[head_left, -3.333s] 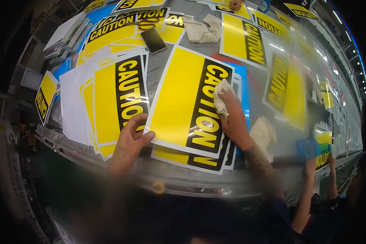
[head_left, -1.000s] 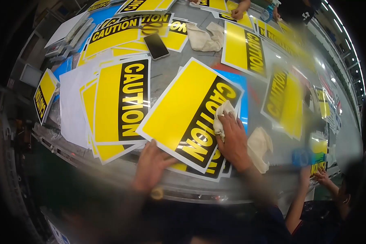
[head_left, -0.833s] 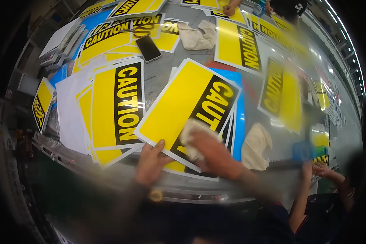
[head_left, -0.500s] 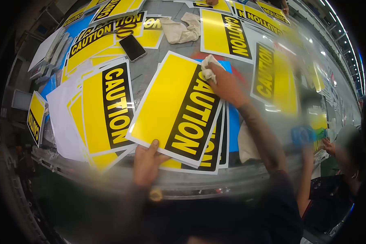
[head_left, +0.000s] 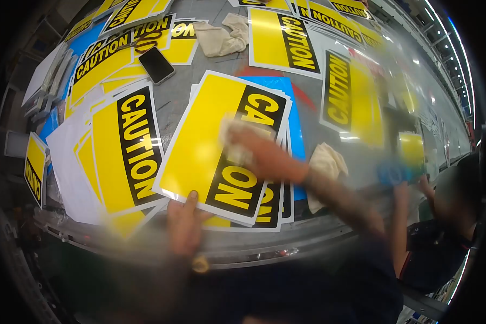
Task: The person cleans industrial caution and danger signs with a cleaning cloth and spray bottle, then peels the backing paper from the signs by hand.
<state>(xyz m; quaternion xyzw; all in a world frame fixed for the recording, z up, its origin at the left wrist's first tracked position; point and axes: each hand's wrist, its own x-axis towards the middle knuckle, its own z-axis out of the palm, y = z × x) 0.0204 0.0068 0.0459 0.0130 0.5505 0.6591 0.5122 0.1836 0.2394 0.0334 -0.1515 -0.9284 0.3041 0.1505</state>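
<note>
A yellow and black CAUTION sign [head_left: 200, 127] lies tilted on top of a small stack of similar signs [head_left: 272, 213], over a blue sheet [head_left: 297, 129]. My left hand [head_left: 186, 224] grips its lower left edge, thumb on top and fingers underneath. On the middle of the sign, my right hand [head_left: 267, 159], smeared by motion, presses a pale cloth [head_left: 237, 135] against the surface. The hand and cloth cover some of the letters. Left of it, another pile of CAUTION signs [head_left: 110, 156] rests partly over white sheets [head_left: 73, 173].
A black phone [head_left: 156, 66], scissors [head_left: 147, 41] and a crumpled cloth [head_left: 221, 36] lie farther back. Another cloth [head_left: 326, 167] sits right of the stack. More signs [head_left: 286, 43] cover the far table. At right, a co-worker [head_left: 443, 210] reaches over the table with a blue item [head_left: 392, 171].
My right hand has moved the cloth from the sign's upper right edge leftward and down to its middle. My left hand still holds the lower edge. The whole view has shifted slightly.
</note>
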